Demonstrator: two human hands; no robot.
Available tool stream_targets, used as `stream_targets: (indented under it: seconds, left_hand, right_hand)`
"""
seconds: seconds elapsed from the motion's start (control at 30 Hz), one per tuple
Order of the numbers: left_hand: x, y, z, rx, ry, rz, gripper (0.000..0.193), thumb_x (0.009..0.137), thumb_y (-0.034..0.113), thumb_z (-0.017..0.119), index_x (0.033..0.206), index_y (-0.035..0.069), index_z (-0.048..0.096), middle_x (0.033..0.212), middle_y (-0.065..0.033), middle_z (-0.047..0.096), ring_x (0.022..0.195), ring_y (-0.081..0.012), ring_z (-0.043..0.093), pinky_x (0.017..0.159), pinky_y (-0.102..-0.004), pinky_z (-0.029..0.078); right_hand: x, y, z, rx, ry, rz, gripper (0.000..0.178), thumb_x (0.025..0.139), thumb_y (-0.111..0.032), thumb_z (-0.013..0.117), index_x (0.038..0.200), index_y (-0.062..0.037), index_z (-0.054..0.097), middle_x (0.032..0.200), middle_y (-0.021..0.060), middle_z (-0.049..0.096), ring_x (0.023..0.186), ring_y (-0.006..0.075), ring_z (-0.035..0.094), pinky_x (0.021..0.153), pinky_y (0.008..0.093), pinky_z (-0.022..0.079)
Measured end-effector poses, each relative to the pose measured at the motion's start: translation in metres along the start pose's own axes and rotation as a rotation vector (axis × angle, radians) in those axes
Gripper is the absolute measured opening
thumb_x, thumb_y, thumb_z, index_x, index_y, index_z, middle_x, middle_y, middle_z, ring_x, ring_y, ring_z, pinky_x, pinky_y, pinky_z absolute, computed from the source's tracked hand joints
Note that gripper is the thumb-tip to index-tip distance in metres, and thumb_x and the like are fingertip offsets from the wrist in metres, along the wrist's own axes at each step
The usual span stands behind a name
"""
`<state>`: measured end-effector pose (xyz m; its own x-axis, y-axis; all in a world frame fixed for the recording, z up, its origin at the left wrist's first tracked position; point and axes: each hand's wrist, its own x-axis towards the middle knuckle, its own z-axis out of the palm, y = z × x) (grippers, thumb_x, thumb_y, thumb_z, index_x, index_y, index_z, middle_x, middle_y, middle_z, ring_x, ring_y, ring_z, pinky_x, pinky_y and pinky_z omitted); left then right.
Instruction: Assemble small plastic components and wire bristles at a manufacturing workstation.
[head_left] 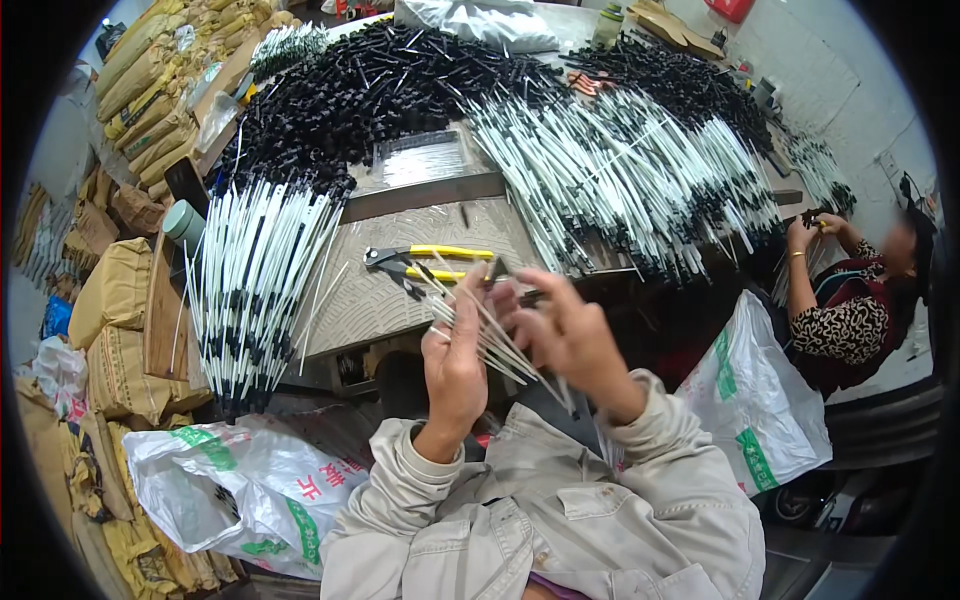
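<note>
Left hand point(457, 355) grasps thin, straight white rods point(503, 362); right hand point(578, 345), three o'clock, blurred, can't tell grip. I'd level rod ends gently.

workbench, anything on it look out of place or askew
Slightly: a few white rods splay from the left pile, out of line with the rest, and a small dark piece lies alone on the workbench, apart from the black heap.

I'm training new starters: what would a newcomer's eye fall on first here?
Probably the heap of black pieces across the back of the table, with white rods spread over the right side. Then the yellow-handled pliers mid-table, and just nearer, thin rods in the left hand beside the blurred right hand.
</note>
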<state>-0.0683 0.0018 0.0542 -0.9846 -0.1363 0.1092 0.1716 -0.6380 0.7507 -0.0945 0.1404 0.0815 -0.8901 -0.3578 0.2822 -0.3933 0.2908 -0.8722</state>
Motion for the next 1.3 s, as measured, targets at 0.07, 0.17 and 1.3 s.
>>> stream_targets:
  seconds: [0.07, 0.17, 1.3]
  left_hand:
    - [-0.004, -0.001, -0.005, 0.062, 0.045, 0.025, 0.039, 0.101, 0.022, 0.040, 0.129, -0.004, 0.046, 0.108, -0.0095, 0.061, 0.096, -0.0114, 0.058, 0.084, -0.0238, 0.046]
    - [-0.001, -0.002, -0.015, 0.379, 0.208, 0.286, 0.022, 0.096, 0.010, 0.052, 0.113, -0.003, 0.053, 0.083, -0.0020, 0.056, 0.071, -0.0052, 0.052, 0.066, -0.0206, 0.045]
    - [-0.012, -0.046, -0.003, -0.079, -0.124, -0.420, 0.045, 0.100, 0.025, 0.040, 0.128, -0.010, 0.041, 0.119, -0.0260, 0.056, 0.111, -0.0324, 0.057, 0.094, -0.0416, 0.048]
  right_hand:
    - [0.005, 0.010, 0.029, -0.109, 0.151, -0.206, 0.038, 0.087, -0.010, 0.062, 0.122, -0.0039, 0.047, 0.069, 0.0112, 0.064, 0.054, 0.0232, 0.064, 0.047, 0.0306, 0.049]
    - [0.014, 0.005, 0.033, -0.286, -0.007, -0.254, 0.038, 0.086, -0.016, 0.065, 0.118, -0.0052, 0.050, 0.072, 0.0133, 0.064, 0.052, 0.0283, 0.062, 0.046, 0.0336, 0.047]
    - [0.005, -0.051, -0.095, 0.135, 0.988, -0.667, 0.028, 0.094, -0.009, 0.048, 0.115, 0.0086, 0.053, 0.068, 0.0068, 0.057, 0.054, 0.0083, 0.050, 0.048, 0.0208, 0.040]
